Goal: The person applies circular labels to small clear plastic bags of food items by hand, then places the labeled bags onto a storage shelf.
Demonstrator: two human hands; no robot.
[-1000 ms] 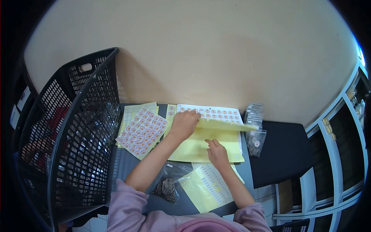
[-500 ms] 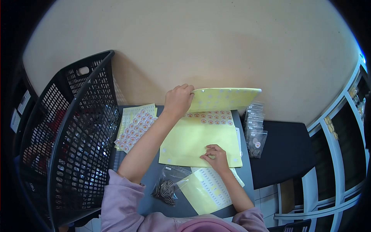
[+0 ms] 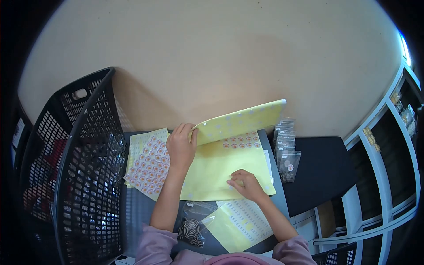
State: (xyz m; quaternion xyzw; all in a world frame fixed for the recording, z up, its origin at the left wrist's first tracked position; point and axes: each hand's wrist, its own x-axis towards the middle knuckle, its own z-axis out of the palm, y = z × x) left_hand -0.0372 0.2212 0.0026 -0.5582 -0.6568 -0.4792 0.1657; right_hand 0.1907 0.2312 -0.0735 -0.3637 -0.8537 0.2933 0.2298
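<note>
Two hands (image 3: 181,148) work yellow sheets (image 3: 221,170) (black basket (image 3: 88,176) beside).

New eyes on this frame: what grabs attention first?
The left hand lifts a large pale-yellow sheet up from the middle of the grey table, baring a row of round orange stickers, while the right hand presses on the flat yellow sheet below. A tall black mesh plastic basket fills the left side, and small clear bags are stacked at the right.
</note>
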